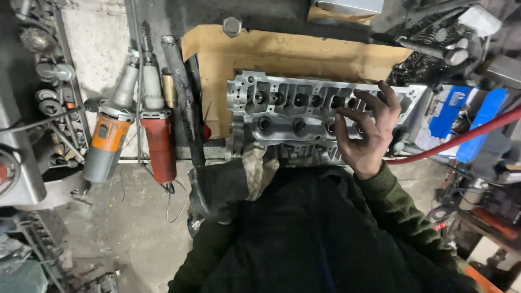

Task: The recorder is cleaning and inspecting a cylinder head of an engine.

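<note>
A bare aluminium cylinder head [296, 106] lies on a sheet of brown cardboard [304, 54] in front of me. My right hand [366, 133], dirty and in a green sleeve, hovers over the head's right half. Its fingers are spread, with the fingertips at the row of round bores, and nothing shows in it. My left arm's dark sleeve [228, 184] with a camouflage cuff reaches the head's near left edge. The left hand itself is hidden there.
Left of the head lie an orange-and-grey grinder [108, 141], a red grinder [160, 144] and a black pipe [184, 103]. A red hose [461, 138] crosses at the right, over blue boxes [453, 108]. Springs and metal parts [434, 38] are piled at top right.
</note>
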